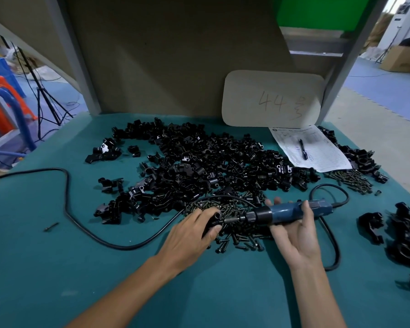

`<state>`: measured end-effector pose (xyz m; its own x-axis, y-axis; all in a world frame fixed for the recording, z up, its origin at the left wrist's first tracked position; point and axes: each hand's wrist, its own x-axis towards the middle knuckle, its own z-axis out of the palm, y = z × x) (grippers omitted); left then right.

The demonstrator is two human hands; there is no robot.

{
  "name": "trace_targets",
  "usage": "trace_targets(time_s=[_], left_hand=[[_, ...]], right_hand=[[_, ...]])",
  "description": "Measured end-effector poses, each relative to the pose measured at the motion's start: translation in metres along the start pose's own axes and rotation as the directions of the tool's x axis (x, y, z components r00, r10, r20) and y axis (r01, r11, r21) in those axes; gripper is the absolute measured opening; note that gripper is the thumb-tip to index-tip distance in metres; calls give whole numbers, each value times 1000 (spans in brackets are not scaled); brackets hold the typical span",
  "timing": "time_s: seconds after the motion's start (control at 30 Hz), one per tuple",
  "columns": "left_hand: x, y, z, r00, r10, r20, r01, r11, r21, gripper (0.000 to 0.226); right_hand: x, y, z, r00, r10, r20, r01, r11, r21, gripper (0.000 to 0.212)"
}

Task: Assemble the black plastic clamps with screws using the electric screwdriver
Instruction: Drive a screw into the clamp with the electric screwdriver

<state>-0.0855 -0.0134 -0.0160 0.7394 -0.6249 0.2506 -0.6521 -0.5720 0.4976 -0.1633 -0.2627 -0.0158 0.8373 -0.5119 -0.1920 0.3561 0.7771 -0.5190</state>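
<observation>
Closest to me, both forearms reach out over the teal worktop point(57, 268). My left hand point(194, 229) is curled over a black clamp point(214, 220), thumb beneath and fingers on top, pinning it low over the pile of screws point(234, 237). My right hand point(296, 235) cradles the electric screwdriver point(287, 213) from below, with the thumb wrapped over its blue body. The tool lies nearly level, its bit pointing left into the clamp.

I judge the clamp to be light, stiff and a bit slick. It would spin under the driver unless I pinch it by its outer walls, clear of the screw hole. The screwdriver looks heavier at the back, so gripping it mid-body seems right. Its cable point(81, 221) loops off to the left and could drag.

Beyond my hands sprawls the big heap of loose clamps point(211, 166), with a second scatter of screws point(350, 178) to its right. A group of clamps point(407, 233) at the far right edge is partly cut off. A printed sheet point(315, 152) with a pen point(302, 149) lies beneath a card point(272, 99) marked 44.

My fingers hide most of the held clamp, so I cannot tell whether a screw sits on the bit or how deep it has gone. Black on black, single parts in the heap are hard to tell apart.
</observation>
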Motion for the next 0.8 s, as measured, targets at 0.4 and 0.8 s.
trace_targets(time_s=[0.4,0.8], left_hand=[[-1,-4,7,999,40,32,-41,999,22,57],[1,-2,4,998,56,-26,-53,992,113,56]], right_hand=[[-7,-12,13,987,73,141,-80,996,44,39],[-3,-6,10,993,115,-2,-114,992,-60,48]])
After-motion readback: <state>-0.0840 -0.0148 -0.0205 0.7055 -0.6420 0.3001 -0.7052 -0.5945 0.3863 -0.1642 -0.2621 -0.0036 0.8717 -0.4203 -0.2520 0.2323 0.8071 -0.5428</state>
